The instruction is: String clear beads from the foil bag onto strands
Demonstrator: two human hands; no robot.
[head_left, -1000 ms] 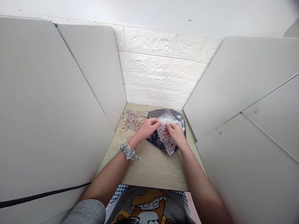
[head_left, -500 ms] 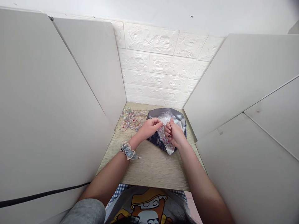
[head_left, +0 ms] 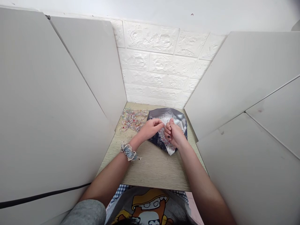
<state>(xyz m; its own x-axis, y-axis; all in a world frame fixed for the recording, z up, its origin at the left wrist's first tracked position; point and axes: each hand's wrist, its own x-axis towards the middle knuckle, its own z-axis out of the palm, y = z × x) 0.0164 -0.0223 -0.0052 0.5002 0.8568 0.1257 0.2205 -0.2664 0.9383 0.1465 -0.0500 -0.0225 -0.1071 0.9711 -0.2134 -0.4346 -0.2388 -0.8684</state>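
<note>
My left hand [head_left: 151, 129] and my right hand [head_left: 175, 134] hover close together over a dark blue and silver foil bag [head_left: 167, 129], fingers curled toward each other. Pink, clear and red beads [head_left: 162, 138] lie in a heap on the bag's silvery inner side, partly hidden by my right hand. Any small item pinched between my fingertips is too small to make out. To the left of the bag lie loose strands of multicoloured beads [head_left: 132, 120]. A blue and cream scrunchie [head_left: 128, 151] circles my left wrist.
The wood-grain board [head_left: 154, 170] is walled by white panels [head_left: 58, 93] on both sides and a white brick-textured backing [head_left: 154, 62] behind. A checked cloth [head_left: 119, 192] and printed shirt [head_left: 147, 207] show at the near edge.
My right thumb has risen and the right fingers have curled inward. My left hand has shifted slightly toward my right hand. The bag and beads stay in place.
</note>
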